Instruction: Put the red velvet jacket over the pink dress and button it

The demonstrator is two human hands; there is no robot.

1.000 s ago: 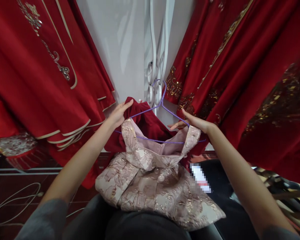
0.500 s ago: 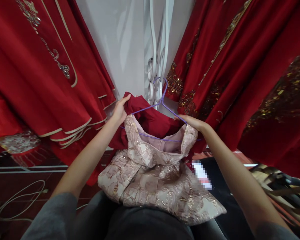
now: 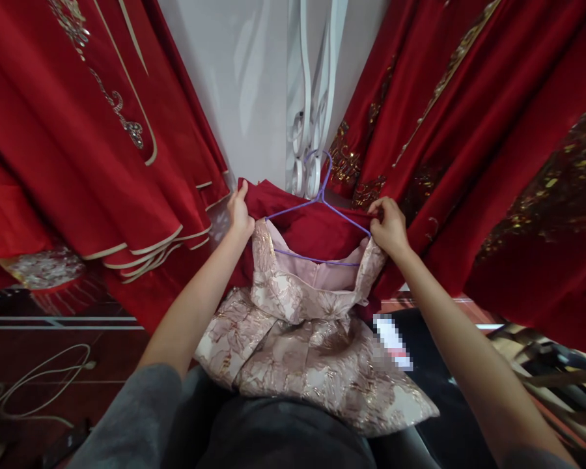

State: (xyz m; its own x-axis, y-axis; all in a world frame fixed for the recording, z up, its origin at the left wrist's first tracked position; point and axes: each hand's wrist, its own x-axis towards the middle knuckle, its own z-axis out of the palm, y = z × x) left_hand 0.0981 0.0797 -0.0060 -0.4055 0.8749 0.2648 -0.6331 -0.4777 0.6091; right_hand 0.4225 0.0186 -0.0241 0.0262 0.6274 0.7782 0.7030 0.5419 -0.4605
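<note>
A pink brocade dress [image 3: 303, 365] with gold floral patterns lies across my lap. Its shoulder straps sit on a purple wire hanger [image 3: 295, 210], whose hook points away from me. Behind the straps a dark red garment [image 3: 317, 231] is stretched between my hands. My left hand [image 3: 241, 212] is closed on its upper left edge, beside the left strap. Near the right strap, my right hand [image 3: 389, 227] pinches the garment's other edge between thumb and fingers. The lower part of the red garment is hidden behind the brocade dress.
Red gowns [image 3: 127, 182] with cream trim hang at the left, and red gowns with gold sequins [image 3: 493, 195] at the right. White scrolled metalwork [image 3: 305, 98] stands between them. A pale cable [image 3: 43, 378] lies on the floor. A black surface [image 3: 439, 352] is at the right.
My right hand has come up from behind the hanger's right end and now pinches the red garment's edge. The red garment is spread wider and flatter. My left hand has shifted slightly.
</note>
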